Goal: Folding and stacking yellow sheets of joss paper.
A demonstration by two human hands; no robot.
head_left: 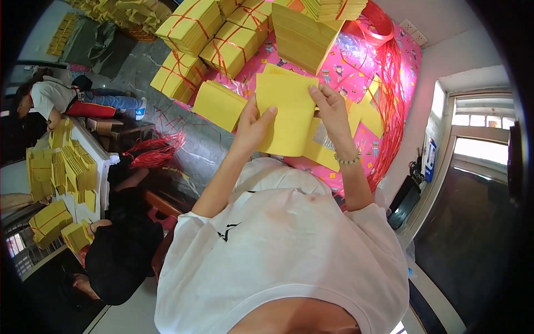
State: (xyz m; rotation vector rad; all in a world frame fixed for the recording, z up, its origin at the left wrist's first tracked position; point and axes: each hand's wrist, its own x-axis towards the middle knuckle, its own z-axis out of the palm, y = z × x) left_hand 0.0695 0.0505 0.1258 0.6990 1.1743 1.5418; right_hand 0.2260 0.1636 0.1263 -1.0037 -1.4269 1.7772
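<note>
Hands — left hand [253, 127], right hand [332, 111] — clamp yellow paper stack [286, 114]; lower edge hidden.

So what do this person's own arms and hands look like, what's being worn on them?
Both forearms are bare below the short sleeves of a white T-shirt with a small black mark on the chest. The right hand has a pale beaded bracelet at the wrist. The left hand wears nothing visible.

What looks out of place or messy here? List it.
Loose red plastic strings spill in a tangle over the pink patterned table cover at its right edge, and another red clump lies on the grey floor. The yellow paper stack in both hands sits slightly fanned, not squared.
</note>
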